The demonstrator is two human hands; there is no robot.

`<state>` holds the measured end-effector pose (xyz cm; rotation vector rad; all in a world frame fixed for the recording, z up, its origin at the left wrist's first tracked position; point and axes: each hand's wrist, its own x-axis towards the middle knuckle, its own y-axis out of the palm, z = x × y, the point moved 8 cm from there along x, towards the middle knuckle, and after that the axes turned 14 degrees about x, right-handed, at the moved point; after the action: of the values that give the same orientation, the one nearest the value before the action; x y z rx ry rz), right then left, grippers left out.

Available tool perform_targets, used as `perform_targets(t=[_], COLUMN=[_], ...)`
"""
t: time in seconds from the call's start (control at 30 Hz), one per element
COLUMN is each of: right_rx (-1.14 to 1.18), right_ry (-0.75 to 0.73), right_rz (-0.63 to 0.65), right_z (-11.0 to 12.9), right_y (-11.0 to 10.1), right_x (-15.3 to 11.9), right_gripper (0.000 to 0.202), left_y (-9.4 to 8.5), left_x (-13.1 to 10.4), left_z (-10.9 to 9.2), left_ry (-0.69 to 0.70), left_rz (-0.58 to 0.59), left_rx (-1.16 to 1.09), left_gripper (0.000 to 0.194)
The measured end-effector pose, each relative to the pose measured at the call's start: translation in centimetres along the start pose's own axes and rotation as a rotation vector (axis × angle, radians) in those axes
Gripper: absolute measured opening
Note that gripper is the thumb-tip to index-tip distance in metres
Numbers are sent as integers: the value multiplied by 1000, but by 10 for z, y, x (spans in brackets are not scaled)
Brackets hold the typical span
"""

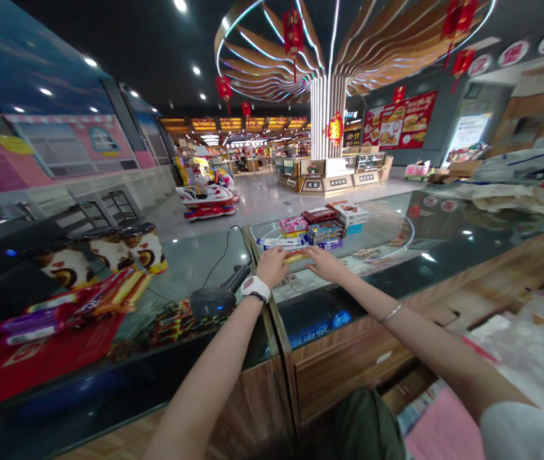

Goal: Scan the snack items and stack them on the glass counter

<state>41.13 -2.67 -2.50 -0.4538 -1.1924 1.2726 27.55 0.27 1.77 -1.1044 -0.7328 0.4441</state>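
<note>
Both hands reach forward over the glass counter. My left hand (pixel 272 265), with a white watch on its wrist, has its fingers at the left end of a yellow-and-red packet (pixel 295 255). My right hand (pixel 322 264) touches the packet's right end, its fingers bent around that end. Just beyond lie a white-and-blue packet (pixel 282 242) and a purple packet (pixel 331 244). Behind them sit a pink box (pixel 294 224), dark red packs (pixel 320 214), brown-and-blue boxes (pixel 324 231) and white boxes (pixel 350 213).
A black scanner (pixel 214 300) with a cable rests left of my left hand. Farther left are colourful snack packets (pixel 85 300) on a red mat (pixel 61 351) and several patterned cups (pixel 150 246). A plastic-covered pile (pixel 530 338) stands at the right.
</note>
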Motion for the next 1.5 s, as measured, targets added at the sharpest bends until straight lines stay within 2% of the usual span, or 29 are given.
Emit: perform_targets(t=[0.1,0.2,0.4,0.53,0.67,0.8,0.9,1.07,1.13,1.23,1.33,1.5], right_rx=[-5,-11,-22,-6,9,19,13,-14,-32,-29,-3,58], right_ry=[4,24,133,150,185,205,184,144,119,57,-44,-155], right_rz=[-14,-23,33,66,91,98,67,19,-11,-35,-26,-60], right_z=[2,-3,-22,-28,-30,-29,-25,-17,-11,5,33,89], right_y=[1,3,14,20,22,21,17,12,8,4,2,-5], right_x=[-3,-1,6,9,10,8,6,3,1,-2,-5,1], right_gripper=[41,44,53,57,59,60,62,61,61,62,65,66], left_y=[3,7,29,39,42,39,34,21,11,-13,-38,-65], left_x=[-4,-5,-2,0,1,-1,-4,-11,-16,-28,-46,-80], left_z=[-1,-8,-11,-8,-7,-8,-10,-16,-18,-17,-5,34], left_ry=[-8,8,-30,-47,-65,-66,-74,-87,-81,-59,-69,-133], left_rz=[70,74,129,171,187,147,106,121,114,32,-50,-121], left_rx=[27,10,-36,-69,-67,-53,-39,-47,-76,-108,-100,-88], left_gripper=[38,41,51,55,56,55,53,55,55,54,51,45])
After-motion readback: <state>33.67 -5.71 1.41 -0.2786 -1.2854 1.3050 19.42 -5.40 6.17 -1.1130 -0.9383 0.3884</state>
